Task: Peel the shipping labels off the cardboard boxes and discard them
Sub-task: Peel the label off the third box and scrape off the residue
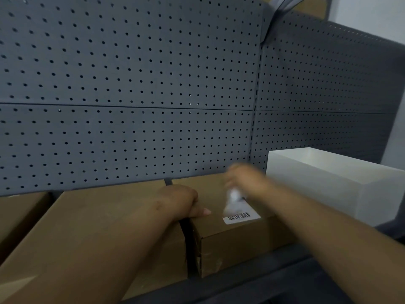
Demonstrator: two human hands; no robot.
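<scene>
A brown cardboard box (232, 242) sits right of centre on a dark shelf. On its top lies a white shipping label (241, 216) with a barcode; its far part is lifted and crumpled. My right hand (243, 178), blurred by motion, is closed on that lifted part. Flat on the box's left top edge rests my left hand (182, 202), pressing it down with the fingers together. A second, larger cardboard box (98, 227) stands just to the left, and no label shows on it.
An open white bin (341, 185) stands right of the labelled box. A third cardboard box (19, 213) is at the far left. A dark grey pegboard wall (131, 84) rises directly behind the boxes. The shelf's dark front edge (263, 281) runs below.
</scene>
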